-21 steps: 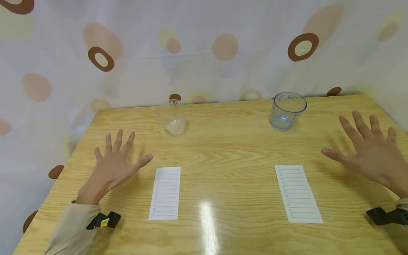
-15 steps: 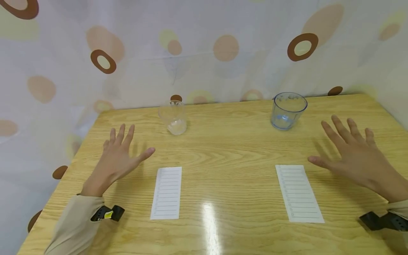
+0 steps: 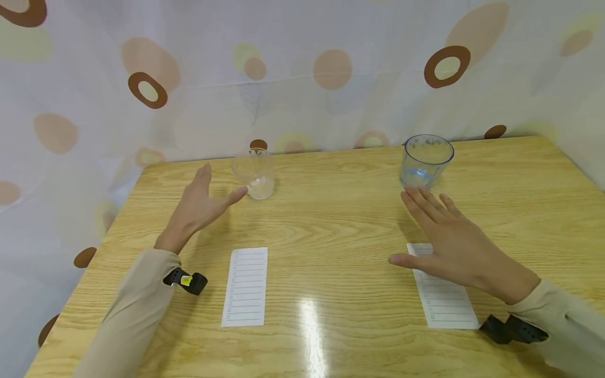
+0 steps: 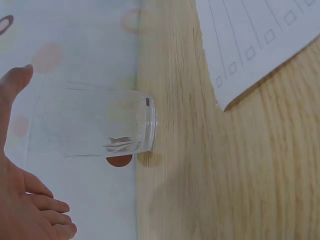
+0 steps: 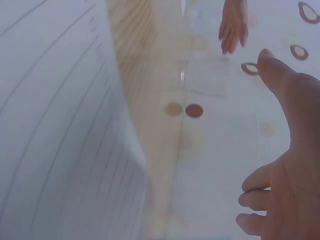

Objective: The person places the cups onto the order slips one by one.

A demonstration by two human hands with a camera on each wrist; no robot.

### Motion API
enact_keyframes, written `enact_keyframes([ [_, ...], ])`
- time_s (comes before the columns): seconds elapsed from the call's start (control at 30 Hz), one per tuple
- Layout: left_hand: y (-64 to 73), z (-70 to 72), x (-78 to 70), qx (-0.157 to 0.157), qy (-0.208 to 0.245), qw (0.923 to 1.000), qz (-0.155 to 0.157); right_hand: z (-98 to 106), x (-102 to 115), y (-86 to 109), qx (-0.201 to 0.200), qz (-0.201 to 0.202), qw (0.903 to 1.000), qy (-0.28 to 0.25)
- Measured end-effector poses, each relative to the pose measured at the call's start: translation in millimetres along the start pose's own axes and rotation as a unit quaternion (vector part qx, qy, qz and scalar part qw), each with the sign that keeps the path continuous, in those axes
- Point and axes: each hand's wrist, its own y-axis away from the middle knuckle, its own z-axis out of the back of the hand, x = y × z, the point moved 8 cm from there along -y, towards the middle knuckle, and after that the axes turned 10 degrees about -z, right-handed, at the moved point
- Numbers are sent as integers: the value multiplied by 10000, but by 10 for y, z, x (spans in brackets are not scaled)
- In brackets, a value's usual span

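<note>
My left hand point(image 3: 196, 205) reaches over the table toward a clear cup point(image 3: 260, 181), its thumb tip overlapping the cup's left side in the head view. The left wrist view shows this clear cup point(image 4: 110, 120) standing upright, apart from the spread thumb and fingers. On the right, my right hand point(image 3: 449, 244) hovers over a lined paper slip point(image 3: 446, 310) and covers its upper part. Its fingertips overlap the base of a clear cup with a blue rim point(image 3: 420, 170) in the head view. Neither hand holds anything.
Another lined checklist slip point(image 3: 244, 289) lies in front of the clear cup. Both cups stand near the back of the wooden table point(image 3: 331, 210). A patterned cloth point(image 3: 293, 105) hangs behind it. Each wrist wears a black strap.
My left hand has moved forward and right toward the clear cup. My right hand has swung left, from the table's right side to over the right slip near the blue-rimmed cup.
</note>
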Motion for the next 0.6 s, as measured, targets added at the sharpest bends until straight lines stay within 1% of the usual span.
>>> enact_keyframes([
  [0.13, -96, -20, 17, -238, 282, 9993, 4, -67, 222, -74, 113, 96, 9998, -95],
  [0.3, -154, -68, 55, -452, 462, 9979, 31, -144, 470, -153, 284, 298, 9988, -282],
  [0.43, -178, -95, 64, -577, 475, 9972, -21, -181, 598, -200, 321, 419, 9982, -281],
  [0.6, -200, -95, 75, -693, 406, 9967, -96, -220, 694, -242, 372, 524, 9977, -220],
])
